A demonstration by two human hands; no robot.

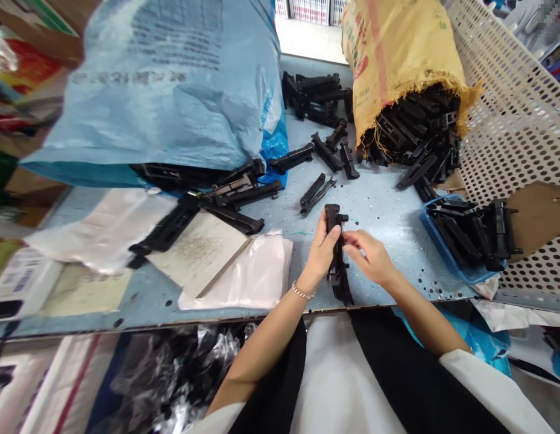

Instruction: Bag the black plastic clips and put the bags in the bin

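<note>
A long black plastic part (pixel 337 265) stands roughly lengthwise near the front edge of the blue-grey table (pixel 379 211). My left hand (pixel 322 250) is wrapped round its upper half, thumb across it. Close to the part's right side is my right hand (pixel 368 256), its fingers bent and drawn together at the side of the part; whether anything small is between them is too small to tell. Just beyond my hands lies a black part with a slimmer arm splayed from it (pixel 313 194). More black parts (pixel 327 152) are scattered behind that one.
Black parts spill from a blue bag (pixel 171 90) at the left and a yellow sack (pixel 397 54) at the back right. A blue basket (pixel 436 238) of parts sits right, beside a perforated white crate (pixel 510 90). White plastic bags (pixel 243 277) and a board (pixel 202 247) lie left.
</note>
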